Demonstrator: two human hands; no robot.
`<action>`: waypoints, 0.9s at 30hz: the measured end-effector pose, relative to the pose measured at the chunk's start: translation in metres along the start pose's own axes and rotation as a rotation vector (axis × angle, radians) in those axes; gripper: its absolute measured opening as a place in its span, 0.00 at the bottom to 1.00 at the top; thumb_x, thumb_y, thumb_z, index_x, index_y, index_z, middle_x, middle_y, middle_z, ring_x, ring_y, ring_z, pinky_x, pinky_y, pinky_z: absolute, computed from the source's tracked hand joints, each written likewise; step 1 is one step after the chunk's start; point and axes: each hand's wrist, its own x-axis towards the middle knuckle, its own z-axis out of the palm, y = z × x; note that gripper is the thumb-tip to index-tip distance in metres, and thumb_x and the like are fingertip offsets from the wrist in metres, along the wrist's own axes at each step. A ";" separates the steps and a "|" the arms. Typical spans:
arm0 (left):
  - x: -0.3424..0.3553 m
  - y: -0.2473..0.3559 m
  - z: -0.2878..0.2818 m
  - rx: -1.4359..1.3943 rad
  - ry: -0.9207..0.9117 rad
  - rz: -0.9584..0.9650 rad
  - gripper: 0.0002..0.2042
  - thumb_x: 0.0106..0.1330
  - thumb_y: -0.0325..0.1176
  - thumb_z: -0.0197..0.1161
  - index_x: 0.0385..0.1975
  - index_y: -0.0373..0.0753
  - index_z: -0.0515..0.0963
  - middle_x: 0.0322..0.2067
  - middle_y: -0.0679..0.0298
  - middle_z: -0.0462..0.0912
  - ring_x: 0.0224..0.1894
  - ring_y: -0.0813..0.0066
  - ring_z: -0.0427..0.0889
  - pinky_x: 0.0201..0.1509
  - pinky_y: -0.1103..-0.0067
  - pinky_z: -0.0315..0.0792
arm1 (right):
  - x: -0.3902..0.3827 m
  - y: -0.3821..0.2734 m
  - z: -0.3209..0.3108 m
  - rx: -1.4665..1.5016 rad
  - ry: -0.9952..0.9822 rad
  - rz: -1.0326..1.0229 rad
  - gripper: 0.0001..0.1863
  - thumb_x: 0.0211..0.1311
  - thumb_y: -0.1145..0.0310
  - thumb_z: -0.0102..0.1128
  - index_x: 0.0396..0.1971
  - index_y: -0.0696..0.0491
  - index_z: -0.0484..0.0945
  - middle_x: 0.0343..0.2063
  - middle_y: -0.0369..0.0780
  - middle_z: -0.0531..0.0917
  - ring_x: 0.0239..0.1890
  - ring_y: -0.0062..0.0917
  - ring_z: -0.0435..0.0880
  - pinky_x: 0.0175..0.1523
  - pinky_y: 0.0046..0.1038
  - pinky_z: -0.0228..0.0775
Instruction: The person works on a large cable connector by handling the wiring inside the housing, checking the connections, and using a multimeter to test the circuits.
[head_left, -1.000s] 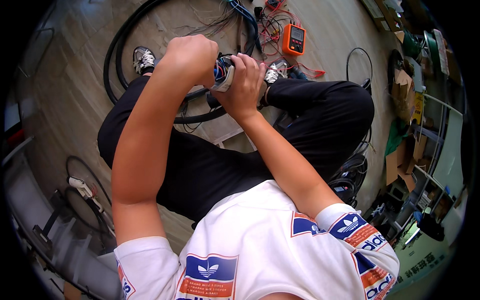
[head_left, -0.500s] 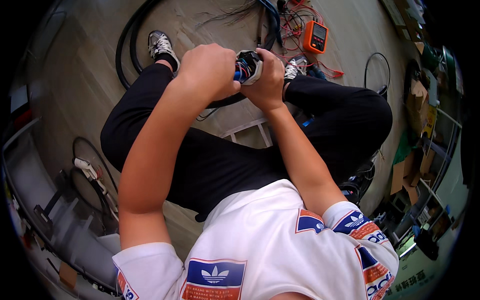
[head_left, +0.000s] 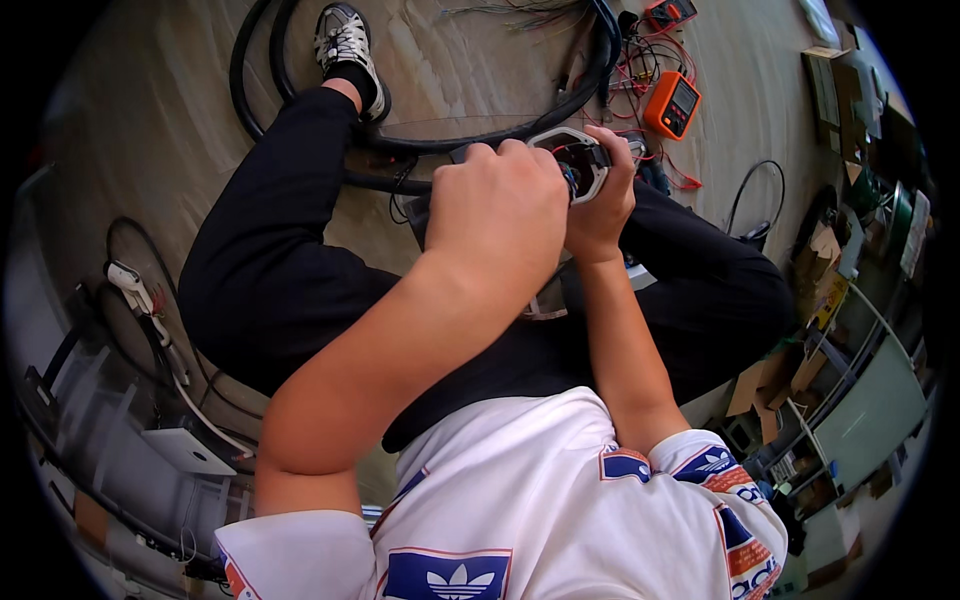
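Observation:
In my right hand (head_left: pixel 602 210) is an open-ended connector housing (head_left: pixel 594 158) with a pale grey rim and a dark inside. Its thumb lies up along the right side of the rim. Several thin coloured wires (head_left: pixel 570 178) show inside, partly covered. My left hand (head_left: pixel 500 200) is closed against the left side of the housing, back of the hand up. Its fingertips are hidden, so what they pinch cannot be made out. A thick black cable (head_left: pixel 430 147) runs on the floor just beyond my hands.
On the floor at the far right lie an orange meter (head_left: pixel 672 105) and tangled red leads (head_left: pixel 625 85). Loose bare wires (head_left: pixel 530 15) are at the far edge. A white plug-like handle with cable (head_left: pixel 130 280) is at left. Cardboard boxes (head_left: pixel 765 385) and shelving stand at right.
Both hands and the housing have moved right and a little nearer. The housing's opening now shows more to the right of my left hand. The view has shifted as well.

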 end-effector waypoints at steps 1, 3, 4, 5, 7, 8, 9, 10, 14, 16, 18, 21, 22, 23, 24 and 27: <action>0.001 0.002 0.001 -0.021 -0.024 -0.012 0.16 0.50 0.37 0.73 0.34 0.35 0.78 0.32 0.58 0.82 0.37 0.61 0.86 0.35 0.69 0.83 | 0.001 0.001 -0.001 -0.001 -0.005 -0.013 0.43 0.42 0.70 0.82 0.59 0.55 0.66 0.52 0.47 0.81 0.53 0.41 0.83 0.62 0.39 0.71; 0.001 0.007 0.004 -0.014 -0.021 -0.031 0.16 0.50 0.36 0.73 0.34 0.34 0.78 0.32 0.58 0.82 0.37 0.61 0.86 0.34 0.70 0.82 | 0.005 0.002 -0.001 -0.015 0.000 -0.059 0.41 0.47 0.73 0.81 0.60 0.55 0.65 0.55 0.48 0.82 0.57 0.38 0.83 0.63 0.35 0.73; 0.000 0.009 0.005 -0.010 -0.020 -0.040 0.16 0.50 0.36 0.73 0.34 0.34 0.78 0.32 0.58 0.81 0.37 0.62 0.85 0.34 0.70 0.82 | 0.004 0.005 -0.002 -0.008 -0.003 -0.057 0.40 0.48 0.73 0.80 0.60 0.56 0.65 0.55 0.48 0.82 0.58 0.38 0.82 0.64 0.36 0.72; 0.001 0.009 0.004 -0.005 -0.015 -0.025 0.16 0.51 0.35 0.73 0.35 0.33 0.78 0.32 0.58 0.81 0.37 0.62 0.85 0.33 0.71 0.82 | 0.005 0.006 0.000 0.003 0.003 -0.059 0.40 0.48 0.72 0.80 0.60 0.56 0.65 0.55 0.48 0.82 0.59 0.39 0.82 0.66 0.37 0.70; -0.001 0.010 -0.001 0.022 -0.053 -0.031 0.14 0.52 0.34 0.71 0.35 0.33 0.78 0.32 0.58 0.81 0.36 0.62 0.85 0.33 0.71 0.82 | 0.007 0.004 0.001 -0.017 0.005 -0.077 0.37 0.51 0.71 0.79 0.58 0.56 0.66 0.54 0.47 0.82 0.61 0.41 0.80 0.72 0.41 0.61; -0.001 0.011 -0.004 0.036 -0.070 -0.028 0.14 0.52 0.33 0.71 0.35 0.33 0.78 0.32 0.58 0.81 0.36 0.63 0.85 0.33 0.71 0.82 | 0.007 0.005 0.001 -0.001 0.003 -0.083 0.37 0.51 0.71 0.79 0.58 0.56 0.66 0.54 0.47 0.82 0.61 0.41 0.80 0.73 0.42 0.60; -0.001 0.011 -0.005 0.044 -0.081 -0.035 0.13 0.53 0.32 0.70 0.35 0.33 0.77 0.32 0.58 0.81 0.37 0.63 0.85 0.33 0.71 0.82 | 0.008 0.005 0.002 0.015 0.001 -0.088 0.37 0.51 0.70 0.79 0.58 0.56 0.66 0.53 0.47 0.82 0.61 0.42 0.80 0.74 0.43 0.58; -0.001 0.010 -0.004 0.034 -0.074 -0.041 0.13 0.53 0.32 0.70 0.35 0.33 0.78 0.32 0.58 0.81 0.37 0.62 0.85 0.33 0.71 0.82 | 0.008 0.005 0.003 0.030 -0.001 -0.093 0.37 0.51 0.70 0.78 0.58 0.57 0.66 0.53 0.47 0.82 0.61 0.42 0.80 0.74 0.45 0.56; 0.001 0.006 -0.005 -0.006 -0.055 -0.046 0.12 0.54 0.32 0.68 0.35 0.35 0.79 0.32 0.59 0.81 0.38 0.62 0.85 0.34 0.71 0.81 | 0.006 0.012 0.002 0.021 -0.013 -0.106 0.42 0.43 0.63 0.81 0.59 0.56 0.68 0.54 0.48 0.80 0.62 0.50 0.77 0.73 0.52 0.54; 0.001 0.004 -0.008 0.012 -0.045 -0.022 0.09 0.59 0.32 0.64 0.36 0.35 0.81 0.32 0.62 0.82 0.38 0.65 0.85 0.34 0.71 0.80 | 0.007 0.011 0.002 0.023 -0.021 -0.109 0.43 0.42 0.61 0.81 0.59 0.55 0.69 0.53 0.48 0.80 0.61 0.49 0.77 0.72 0.52 0.54; 0.003 0.000 -0.017 -0.007 -0.079 -0.017 0.10 0.57 0.33 0.67 0.35 0.36 0.80 0.33 0.59 0.83 0.39 0.63 0.86 0.36 0.70 0.82 | 0.008 0.007 0.002 0.001 -0.023 -0.123 0.44 0.37 0.61 0.82 0.58 0.55 0.69 0.53 0.47 0.80 0.61 0.47 0.77 0.71 0.53 0.55; 0.007 -0.008 -0.026 -0.021 -0.124 0.015 0.13 0.53 0.34 0.71 0.34 0.35 0.78 0.33 0.58 0.83 0.38 0.60 0.86 0.37 0.69 0.83 | 0.012 0.003 0.003 -0.024 -0.030 -0.118 0.44 0.34 0.62 0.82 0.56 0.55 0.71 0.52 0.46 0.79 0.60 0.47 0.77 0.70 0.55 0.57; 0.009 -0.009 -0.027 -0.027 -0.134 0.030 0.13 0.53 0.34 0.71 0.34 0.35 0.78 0.33 0.57 0.83 0.37 0.59 0.87 0.37 0.68 0.82 | 0.012 0.003 0.004 -0.019 -0.015 -0.108 0.43 0.35 0.62 0.81 0.56 0.55 0.71 0.52 0.46 0.79 0.60 0.46 0.77 0.69 0.54 0.57; 0.011 -0.011 -0.029 -0.024 -0.147 0.038 0.13 0.53 0.34 0.71 0.34 0.35 0.78 0.33 0.57 0.83 0.37 0.59 0.87 0.38 0.68 0.82 | 0.013 0.002 0.005 -0.012 -0.004 -0.109 0.43 0.34 0.62 0.81 0.55 0.55 0.71 0.52 0.46 0.79 0.59 0.46 0.77 0.68 0.54 0.58; 0.013 -0.011 -0.031 -0.022 -0.160 0.046 0.13 0.53 0.34 0.71 0.34 0.35 0.78 0.33 0.57 0.83 0.37 0.59 0.87 0.38 0.68 0.82 | 0.014 0.001 0.004 -0.007 0.008 -0.110 0.42 0.34 0.61 0.81 0.55 0.55 0.72 0.52 0.46 0.79 0.59 0.45 0.77 0.68 0.54 0.58; 0.015 -0.007 -0.034 -0.044 -0.191 0.019 0.20 0.53 0.33 0.71 0.43 0.36 0.73 0.33 0.55 0.83 0.37 0.55 0.86 0.38 0.64 0.81 | 0.014 -0.005 -0.003 -0.018 -0.012 -0.090 0.42 0.35 0.64 0.82 0.56 0.54 0.72 0.51 0.46 0.80 0.58 0.45 0.79 0.68 0.50 0.61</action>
